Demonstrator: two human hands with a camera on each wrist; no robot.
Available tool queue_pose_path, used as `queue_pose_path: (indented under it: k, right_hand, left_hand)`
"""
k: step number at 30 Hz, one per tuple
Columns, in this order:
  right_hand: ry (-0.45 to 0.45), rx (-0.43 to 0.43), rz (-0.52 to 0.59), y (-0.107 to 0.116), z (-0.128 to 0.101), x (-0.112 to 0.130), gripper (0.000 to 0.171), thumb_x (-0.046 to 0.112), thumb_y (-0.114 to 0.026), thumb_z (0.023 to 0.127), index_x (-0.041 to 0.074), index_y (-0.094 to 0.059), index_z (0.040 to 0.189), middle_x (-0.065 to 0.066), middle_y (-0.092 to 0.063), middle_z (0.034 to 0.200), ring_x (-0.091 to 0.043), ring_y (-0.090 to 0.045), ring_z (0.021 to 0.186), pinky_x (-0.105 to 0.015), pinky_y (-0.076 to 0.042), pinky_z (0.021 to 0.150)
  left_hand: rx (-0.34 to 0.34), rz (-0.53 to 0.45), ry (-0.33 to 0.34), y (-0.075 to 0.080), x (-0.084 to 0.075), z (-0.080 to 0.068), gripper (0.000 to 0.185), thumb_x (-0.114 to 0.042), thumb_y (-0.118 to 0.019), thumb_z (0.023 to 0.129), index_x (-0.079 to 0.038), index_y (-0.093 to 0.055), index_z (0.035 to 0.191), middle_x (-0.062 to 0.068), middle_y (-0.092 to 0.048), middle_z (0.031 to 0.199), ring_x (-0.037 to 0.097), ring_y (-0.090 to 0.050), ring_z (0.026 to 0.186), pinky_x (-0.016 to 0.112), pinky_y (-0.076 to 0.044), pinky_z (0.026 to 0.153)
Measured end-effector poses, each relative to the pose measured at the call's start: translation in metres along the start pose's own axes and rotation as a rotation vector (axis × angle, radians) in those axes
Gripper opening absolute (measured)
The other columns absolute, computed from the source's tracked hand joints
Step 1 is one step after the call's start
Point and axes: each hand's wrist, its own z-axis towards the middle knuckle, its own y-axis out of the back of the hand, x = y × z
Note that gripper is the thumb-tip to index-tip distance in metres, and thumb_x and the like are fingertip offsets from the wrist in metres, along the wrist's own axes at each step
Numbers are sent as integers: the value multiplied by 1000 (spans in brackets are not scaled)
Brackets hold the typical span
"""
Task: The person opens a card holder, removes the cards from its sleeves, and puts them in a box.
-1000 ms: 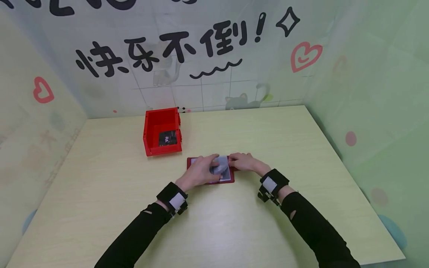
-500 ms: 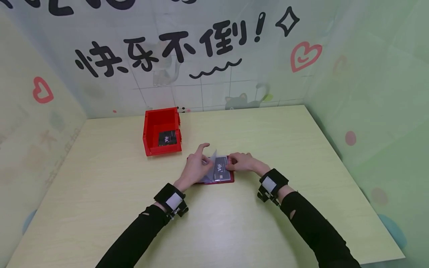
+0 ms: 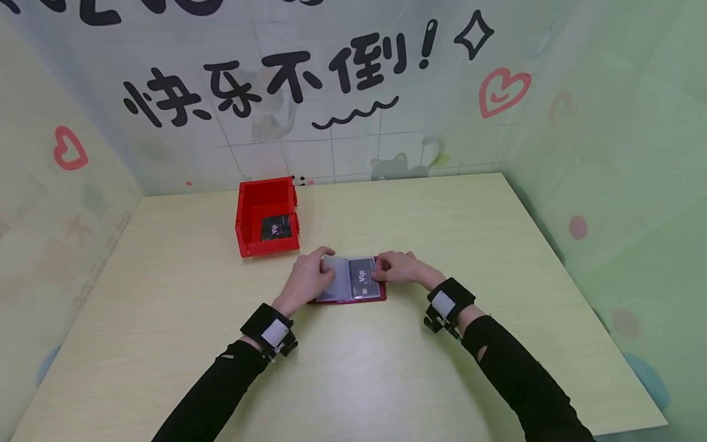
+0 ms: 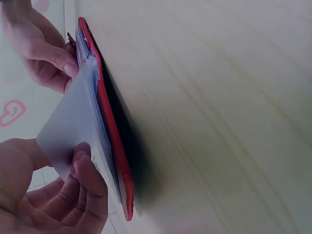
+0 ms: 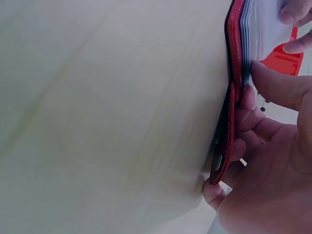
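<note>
On the counter (image 3: 353, 374), apparently leafing through the wallet (image 4: 125, 175), pinching a page (image 4: 70, 117) with left hand (image 3: 304, 282), wallet edge with right hand (image 3: 400, 268). Next, likely must lay page flat.

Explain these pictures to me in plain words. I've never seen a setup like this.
There is no robot here: these are a person's two bare hands. The wide pictures come from a camera worn on the head, looking forward and down. The two close ones come from cameras worn at the black fabric wristbands, one per wrist.

On the pale, wood-grained table lies an open, red-covered card holder with plastic pages. The left hand pinches a translucent plastic page; the right hand grips the holder's right edge, beside a dark rectangular "Vip" card.

Farther back stands a red open-topped bin with a black "Vip" card inside.
</note>
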Motion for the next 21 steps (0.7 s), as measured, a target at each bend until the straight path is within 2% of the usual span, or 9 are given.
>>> queue_pose_path:
  k: [7, 13, 16, 21]
  right_hand:
    - [4, 2, 2, -1, 1, -2, 23, 33, -62, 99, 14, -57, 88, -1, -60, 89, -20, -54, 89, -46, -29, 95]
    - [2, 0, 3, -3, 3, -4, 22, 33, -61, 99, 14, -58, 88, -1, -61, 90, -21, -55, 89, -46, -29, 95]
    - [-1, -2, -1, -3, 4, -4, 22, 34, -61, 99, 15, -58, 88, -1, -61, 90, -20, -54, 89, -46, -29, 96]
    - [-3, -7, -8, -3, 4, -3, 22, 34, -61, 99, 15, -57, 88, -1, -61, 90, -20, -54, 88, -45, -30, 94]
  left_hand:
    - [21, 80, 33, -1, 3, 0, 38, -11, -62, 95, 1, -62, 131, 11, -65, 82, 23, -58, 78, 27, -44, 64]
    - [12, 135, 17, -5, 6, 0, 37, -13, -65, 94, 1, -64, 129, 11, -66, 84, 22, -58, 78, 28, -44, 65]
    - [-6, 170, 5, -7, 7, 0, 37, -13, -68, 92, 1, -65, 127, 12, -64, 92, 23, -57, 82, 30, -46, 68]
    - [-43, 229, -20, -9, 5, -1, 35, -12, -70, 90, -2, -66, 124, 14, -56, 110, 27, -53, 99, 37, -50, 80]
